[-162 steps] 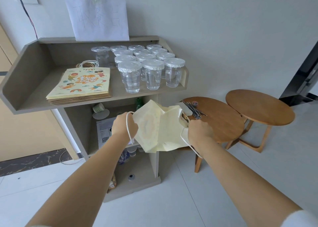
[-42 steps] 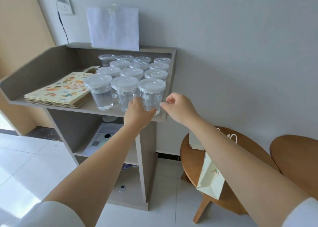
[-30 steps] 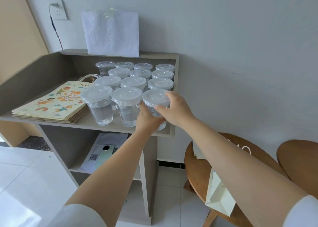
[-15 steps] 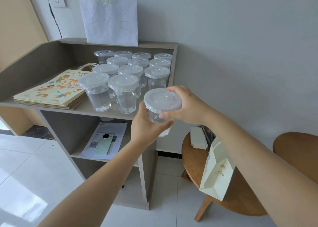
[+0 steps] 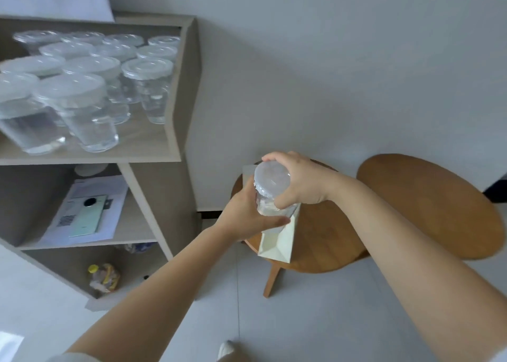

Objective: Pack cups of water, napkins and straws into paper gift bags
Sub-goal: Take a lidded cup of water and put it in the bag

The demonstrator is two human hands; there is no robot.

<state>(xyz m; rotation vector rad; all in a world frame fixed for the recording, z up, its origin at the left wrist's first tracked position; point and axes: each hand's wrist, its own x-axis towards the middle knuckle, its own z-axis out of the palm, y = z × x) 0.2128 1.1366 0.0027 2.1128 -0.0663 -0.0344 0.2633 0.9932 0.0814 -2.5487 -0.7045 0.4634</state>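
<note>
Seen from the person's head, looking down past two bare forearms. Both hands hold one clear, lidded cup of water over a pale paper bag. The right hand grasps the top of the cup, fingers curled round the rim of the lid. The left hand grips the lower part from the left, thumb lying across the front. The cup is roughly upright, with its base at the bag's mouth. The hands cover the spot, so I cannot tell whether it is already inside. The bag stands at the near left edge of a round wooden tabletop.

A second round table sits just beside it on the right. To the left, a grey shelf against the wall carries rows of lidded cups of water, blurred. On the level below, a green phone lies on a white sheet of paper. The floor is pale grey tile, and the tip of a white shoe shows at the bottom edge.
</note>
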